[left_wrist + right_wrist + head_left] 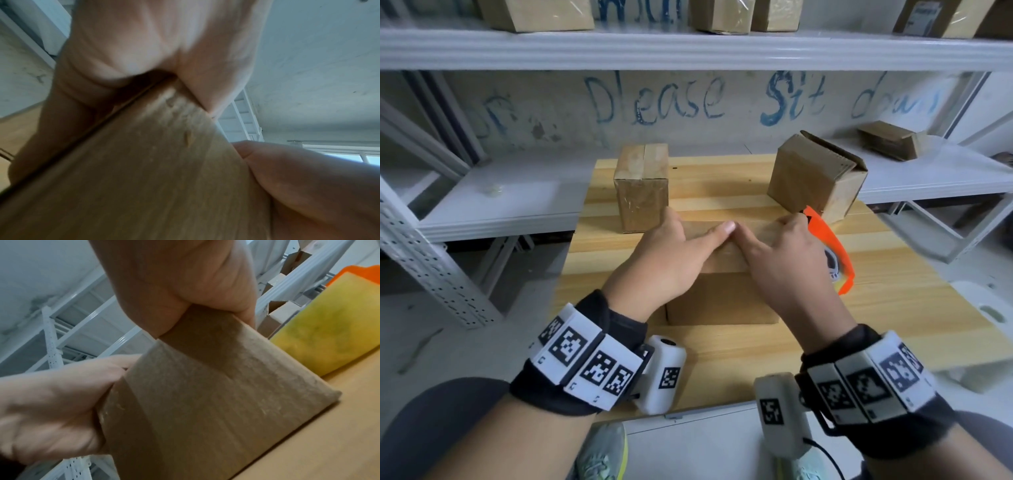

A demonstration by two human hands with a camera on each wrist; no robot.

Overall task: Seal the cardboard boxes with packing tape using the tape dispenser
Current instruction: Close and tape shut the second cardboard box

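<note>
A brown cardboard box [722,298] stands mid-table with both hands on its top. My left hand [671,253] straddles the left top edge, thumb lying across the top and fingers hidden over the far side. My right hand [780,263] grips the right part of the top, its thumb meeting the left thumb. In the right wrist view, brown tape [205,345] runs over the box [205,410] under the right hand [185,272], with the left hand [51,402] at the corner. The orange tape dispenser [832,246] lies just right of the box, touched by neither hand.
A taped box [642,186] stands at the back left of the wooden table [722,359]. An open-flapped box [816,178] stands tilted at the back right. White metal shelves [500,202] lie behind, with a flattened box [890,140] and more boxes above.
</note>
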